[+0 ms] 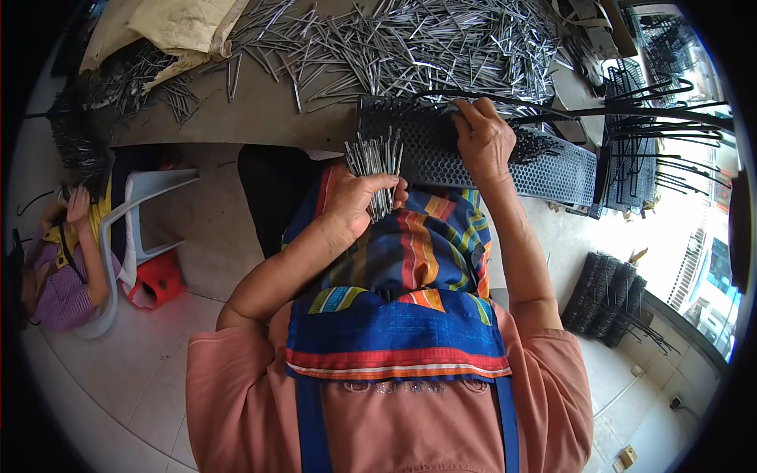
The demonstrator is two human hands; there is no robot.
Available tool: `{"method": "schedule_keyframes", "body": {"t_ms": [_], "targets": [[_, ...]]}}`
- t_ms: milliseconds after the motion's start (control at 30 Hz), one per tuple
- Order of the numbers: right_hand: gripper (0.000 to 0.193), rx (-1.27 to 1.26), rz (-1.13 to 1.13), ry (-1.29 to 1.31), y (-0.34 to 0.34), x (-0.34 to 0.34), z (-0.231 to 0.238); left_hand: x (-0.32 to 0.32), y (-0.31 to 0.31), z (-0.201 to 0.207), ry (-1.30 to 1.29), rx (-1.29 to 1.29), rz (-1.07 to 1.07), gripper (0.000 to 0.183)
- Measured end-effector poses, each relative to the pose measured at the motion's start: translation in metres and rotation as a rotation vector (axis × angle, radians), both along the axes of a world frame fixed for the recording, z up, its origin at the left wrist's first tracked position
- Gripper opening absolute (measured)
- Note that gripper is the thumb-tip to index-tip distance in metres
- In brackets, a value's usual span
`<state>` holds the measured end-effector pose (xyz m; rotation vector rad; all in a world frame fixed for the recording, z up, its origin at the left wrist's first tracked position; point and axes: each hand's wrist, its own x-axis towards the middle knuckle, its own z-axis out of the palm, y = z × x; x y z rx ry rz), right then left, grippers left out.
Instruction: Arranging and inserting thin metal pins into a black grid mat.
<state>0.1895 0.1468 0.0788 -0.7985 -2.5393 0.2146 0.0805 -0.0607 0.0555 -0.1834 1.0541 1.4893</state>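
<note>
My left hand (364,191) is closed around a bundle of thin silvery metal rods (377,162), standing roughly upright above my lap. My right hand (482,135) reaches over a grey perforated metal panel (441,158) with many small holes. Its fingers are pinched together near the panel's far edge; whatever is between them is too small to make out. Dark thin pieces (536,147) crowd the panel to the right of this hand. A long black curved bar (568,114) runs along the panel's far side and passes behind my right fingers.
A big heap of loose metal rods (441,47) covers the far tabletop (229,126), beside a tan sack (173,27). Black racks with hooks (631,158) stand at the right by a window. Dark bundles (603,299) sit on the floor. At left, another person (71,260) sits near a red stool (158,280).
</note>
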Motion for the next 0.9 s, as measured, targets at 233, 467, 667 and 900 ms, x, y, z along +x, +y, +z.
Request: {"method": "schedule_keyframes", "body": {"t_ms": [233,467,667,900], "targets": [[0.029,0.128,0.045,-0.227,-0.007,0.0,-0.001,0.0,0.004,0.004,-0.031,-0.017,0.007,0.014],[0.011,-1.126,0.081,0.102,-0.056,0.006,0.007,0.005,0.003,0.006,0.01,0.133,-0.008,0.021],[0.007,-1.681,-0.029,0.265,-0.073,0.008,-0.017,0.015,-0.011,0.007,0.145,0.033,-0.031,0.032],[0.007,-1.692,-0.089,0.34,-0.076,-0.007,-0.015,0.008,-0.017,0.01,0.211,0.061,-0.063,0.029]]}}
